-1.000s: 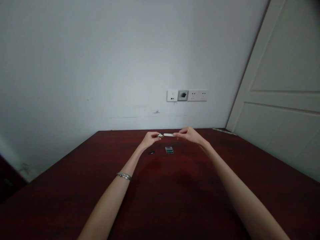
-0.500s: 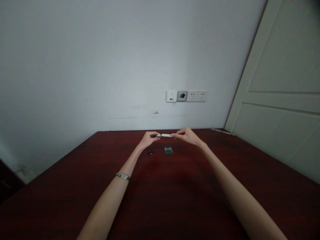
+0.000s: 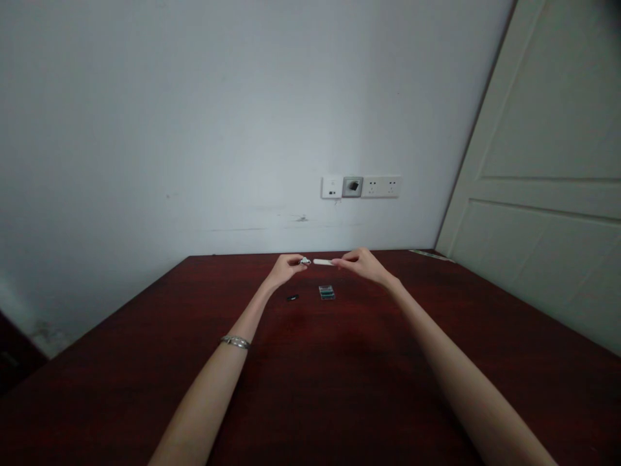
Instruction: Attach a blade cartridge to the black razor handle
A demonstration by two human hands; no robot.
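Observation:
Both of my arms reach out over a dark red wooden table (image 3: 339, 388). My left hand (image 3: 283, 267) pinches a small white piece (image 3: 305, 261) at its fingertips. My right hand (image 3: 361, 264) pinches one end of a short white stick-like object (image 3: 323, 262), which points toward the left hand. A narrow gap separates the two white pieces. On the table just below the hands lie a small teal and clear case (image 3: 326, 292) and a tiny black item (image 3: 292, 298). A silver bracelet (image 3: 235, 342) circles my left wrist.
A pale wall stands behind the table with a row of sockets (image 3: 361, 187). A white panelled door (image 3: 548, 181) stands at the right. A thin flat strip (image 3: 431, 255) lies at the table's far right corner.
The two white pieces came together half a second ago and now sit slightly apart again. Both hands have stayed in nearly the same place.

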